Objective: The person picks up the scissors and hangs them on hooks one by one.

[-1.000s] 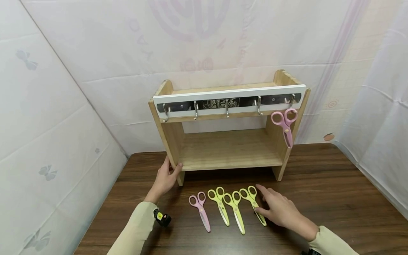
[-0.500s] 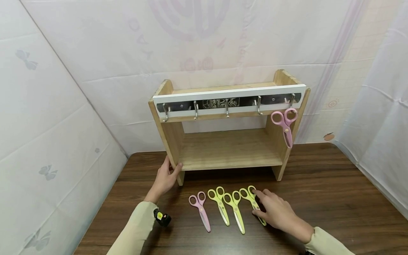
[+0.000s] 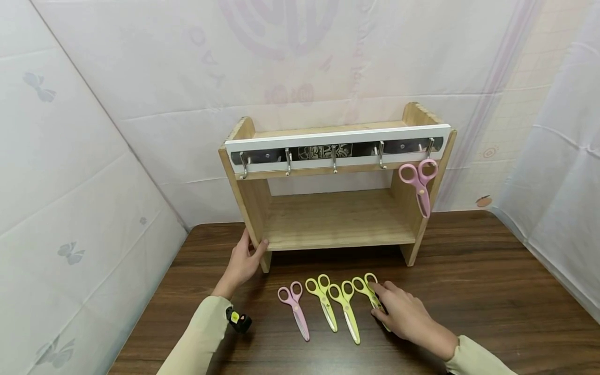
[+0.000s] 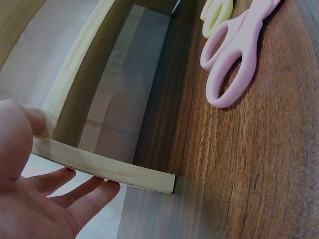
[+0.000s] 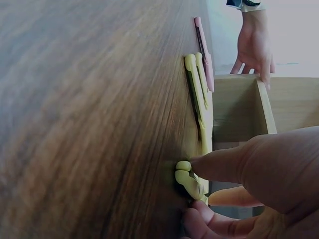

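On the brown table lies a row of scissors: a pink pair (image 3: 297, 311), then a yellow pair (image 3: 326, 305), a middle yellow pair (image 3: 348, 310) and a rightmost yellow pair (image 3: 367, 294). My right hand (image 3: 407, 313) is at the rightmost pair and covers part of its blades. In the right wrist view, thumb and fingers pinch those yellow scissors (image 5: 188, 183) from both sides, low over the table. My left hand (image 3: 242, 264) holds the lower left side panel of the wooden shelf (image 3: 339, 240), its thumb on the front edge and fingers (image 4: 94, 199) outside.
Along the shelf's top front runs a white hook rail (image 3: 300, 139) with several metal hooks. Another pink pair of scissors (image 3: 420, 188) hangs from the rightmost hook. White patterned cloth (image 3: 164, 78) stands behind and at the sides of the table (image 3: 492, 291).
My right hand has moved slightly left onto the rightmost yellow scissors, and its fingers have closed in on them. The left hand and the shelf have stayed still.
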### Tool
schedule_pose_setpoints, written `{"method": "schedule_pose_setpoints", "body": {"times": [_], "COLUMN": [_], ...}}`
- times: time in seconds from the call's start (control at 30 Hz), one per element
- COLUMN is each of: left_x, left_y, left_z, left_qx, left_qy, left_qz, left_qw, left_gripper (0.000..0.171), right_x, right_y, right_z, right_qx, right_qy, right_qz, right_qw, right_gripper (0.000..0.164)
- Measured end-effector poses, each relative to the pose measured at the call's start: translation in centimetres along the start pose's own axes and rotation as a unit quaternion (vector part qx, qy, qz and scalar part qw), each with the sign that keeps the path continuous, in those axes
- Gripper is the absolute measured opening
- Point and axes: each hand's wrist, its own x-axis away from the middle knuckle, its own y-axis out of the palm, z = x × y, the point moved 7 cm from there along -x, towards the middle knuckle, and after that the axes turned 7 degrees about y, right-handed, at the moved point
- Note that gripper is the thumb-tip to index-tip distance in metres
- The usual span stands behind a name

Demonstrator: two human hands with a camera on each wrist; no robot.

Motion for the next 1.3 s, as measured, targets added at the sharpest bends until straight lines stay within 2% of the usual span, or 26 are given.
{"method": "schedule_pose_setpoints", "body": {"times": [0.3,0.9,1.1,1.3], "left_x": [0.0,0.0,0.0,0.0], "left_y": [0.0,-0.1,-0.1,-0.1], "left_z": [0.0,0.0,0.0,0.0], "left_qx": [-0.003,-0.009,-0.01,-0.008], "left_qy": [-0.002,-0.002,-0.002,-0.002], "left_qz": [-0.004,0.001,0.004,0.005], "left_qw": [1.0,1.0,0.9999,1.0], "left_gripper": [0.07,0.068,0.066,0.067], "right_x": [0.0,-0.1,-0.2,-0.2], "right_y": [0.1,-0.7,-1.0,-1.2], "right_z": [-0.1,0.4,0.9,1.5], "right_qx": [0.001,-0.017,-0.042,-0.075], "right_qy": [0.004,0.008,0.007,0.0], "right_qz": [-0.005,0.038,0.059,0.078], "right_qw": [1.0,0.999,0.997,0.994], "right_gripper": [0.057,0.072,0.064,0.046]}}
